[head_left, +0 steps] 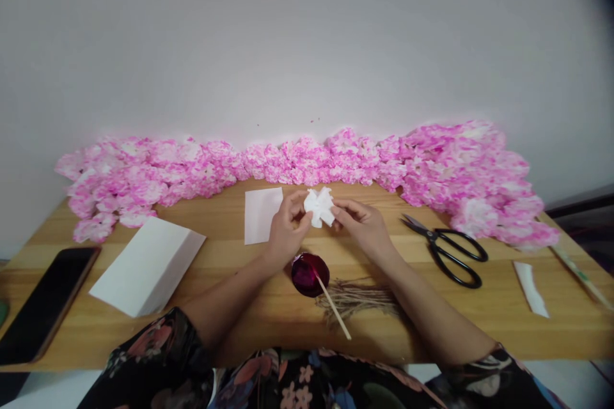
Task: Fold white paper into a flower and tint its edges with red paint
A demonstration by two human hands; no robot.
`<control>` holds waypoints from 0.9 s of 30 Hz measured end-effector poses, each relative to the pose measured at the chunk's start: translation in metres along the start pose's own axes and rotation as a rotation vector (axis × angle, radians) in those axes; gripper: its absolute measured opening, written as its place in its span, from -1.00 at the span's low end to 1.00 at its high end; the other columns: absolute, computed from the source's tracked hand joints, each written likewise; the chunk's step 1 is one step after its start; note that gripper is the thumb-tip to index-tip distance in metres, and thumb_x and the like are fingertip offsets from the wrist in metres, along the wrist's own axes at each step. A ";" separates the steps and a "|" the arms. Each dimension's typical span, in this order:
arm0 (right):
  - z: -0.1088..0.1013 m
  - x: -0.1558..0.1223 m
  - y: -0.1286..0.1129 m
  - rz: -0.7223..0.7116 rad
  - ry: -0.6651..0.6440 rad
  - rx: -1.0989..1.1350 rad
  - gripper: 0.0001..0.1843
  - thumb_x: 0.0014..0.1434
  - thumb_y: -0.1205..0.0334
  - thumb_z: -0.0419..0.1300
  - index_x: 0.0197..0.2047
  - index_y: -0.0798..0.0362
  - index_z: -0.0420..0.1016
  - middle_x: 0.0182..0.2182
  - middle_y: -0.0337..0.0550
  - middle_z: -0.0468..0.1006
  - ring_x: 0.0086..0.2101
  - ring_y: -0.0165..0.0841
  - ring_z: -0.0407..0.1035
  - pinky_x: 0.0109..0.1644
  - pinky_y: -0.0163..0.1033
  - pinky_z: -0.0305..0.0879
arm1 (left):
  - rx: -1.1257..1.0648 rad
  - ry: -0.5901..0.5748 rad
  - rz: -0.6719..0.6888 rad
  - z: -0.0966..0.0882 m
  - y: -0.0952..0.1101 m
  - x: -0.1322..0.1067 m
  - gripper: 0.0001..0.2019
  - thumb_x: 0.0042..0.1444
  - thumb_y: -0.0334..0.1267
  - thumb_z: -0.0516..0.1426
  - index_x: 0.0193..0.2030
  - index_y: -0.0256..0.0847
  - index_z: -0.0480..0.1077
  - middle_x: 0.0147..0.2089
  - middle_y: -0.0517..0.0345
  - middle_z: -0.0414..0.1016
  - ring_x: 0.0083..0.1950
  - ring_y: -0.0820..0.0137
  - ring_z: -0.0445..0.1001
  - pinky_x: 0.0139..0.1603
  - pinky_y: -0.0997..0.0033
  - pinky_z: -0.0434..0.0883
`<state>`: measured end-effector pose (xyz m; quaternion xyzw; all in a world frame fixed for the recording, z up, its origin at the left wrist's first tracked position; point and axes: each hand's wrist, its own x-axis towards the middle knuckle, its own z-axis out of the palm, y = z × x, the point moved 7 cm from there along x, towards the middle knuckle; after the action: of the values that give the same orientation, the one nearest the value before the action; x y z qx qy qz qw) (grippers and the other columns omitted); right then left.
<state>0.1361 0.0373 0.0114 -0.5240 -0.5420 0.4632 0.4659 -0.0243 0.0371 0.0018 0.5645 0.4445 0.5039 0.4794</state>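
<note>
Between my two hands is a white paper flower point(318, 206), its ruffled petals partly spread. My left hand point(289, 225) pinches its left edge, thumb in front. On the opposite side, my right hand point(361, 222) grips the right petals between thumb and fingers. Just below my hands stands a small bowl of dark magenta liquid point(305, 273), with a thin wooden stick point(334, 308) leaning out over its rim. A bundle of thin brown twisted strands point(359, 297) lies beside the bowl, partly under my right forearm. Behind my left hand is a flat white paper square point(259, 214).
Many pink-and-white paper flowers point(307, 163) line the back of the wooden table point(225, 313) along the wall. Black-handled scissors point(444, 249), a white paper strip point(530, 289) and a long stick point(580, 275) lie right. A white paper stack point(144, 265) and phone point(48, 303) lie left.
</note>
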 end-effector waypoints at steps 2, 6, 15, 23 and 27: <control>-0.003 0.001 0.000 0.024 0.010 0.059 -0.64 0.05 0.01 0.27 -0.18 0.09 0.59 -0.56 -0.26 0.48 -0.56 -0.45 0.29 -0.42 -0.29 0.28 | -0.055 0.015 -0.024 -0.002 -0.004 0.002 -0.67 0.15 -0.34 0.12 0.07 -0.18 0.24 -0.25 0.15 0.52 -0.29 0.46 0.46 -0.28 0.50 0.36; -0.006 -0.002 -0.006 -0.017 0.023 -0.006 -0.64 0.12 -0.01 0.22 -0.18 0.09 0.58 -0.50 -0.21 0.52 -0.53 -0.43 0.34 -0.41 -0.28 0.31 | -0.157 0.030 -0.043 -0.003 -0.008 0.005 -0.72 0.14 -0.32 0.12 0.01 -0.18 0.25 -0.33 0.21 0.50 -0.38 0.51 0.42 -0.36 0.55 0.33; 0.009 -0.016 -0.034 -0.488 0.040 -0.610 -0.86 0.22 0.23 0.16 -0.22 0.06 0.53 -0.45 -0.16 0.53 -0.45 -0.36 0.37 -0.35 -0.27 0.27 | -0.184 -0.025 -0.092 0.006 -0.004 0.001 -0.72 0.14 -0.28 0.13 0.00 -0.20 0.27 -0.30 0.17 0.52 -0.39 0.51 0.45 -0.34 0.53 0.42; 0.007 -0.011 -0.024 -0.460 0.025 -0.511 -0.83 0.21 0.27 0.14 -0.25 0.04 0.57 -0.37 -0.15 0.61 -0.37 -0.34 0.45 -0.25 -0.27 0.33 | -0.093 -0.031 -0.120 0.008 -0.008 0.001 -0.66 0.07 -0.29 0.17 0.01 -0.19 0.29 -0.29 0.17 0.48 -0.34 0.46 0.45 -0.35 0.51 0.41; -0.015 -0.006 -0.035 -0.252 0.113 -0.362 -0.81 0.17 0.16 0.19 -0.27 0.04 0.59 -0.36 -0.15 0.63 -0.41 -0.34 0.46 -0.35 -0.29 0.34 | -0.187 0.013 -0.131 0.003 -0.007 0.004 -0.68 0.07 -0.24 0.18 -0.04 -0.20 0.28 -0.36 0.19 0.49 -0.41 0.48 0.44 -0.40 0.52 0.40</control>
<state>0.1464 0.0305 0.0477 -0.5524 -0.6505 0.2665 0.4479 -0.0210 0.0422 -0.0050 0.4836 0.4348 0.5144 0.5590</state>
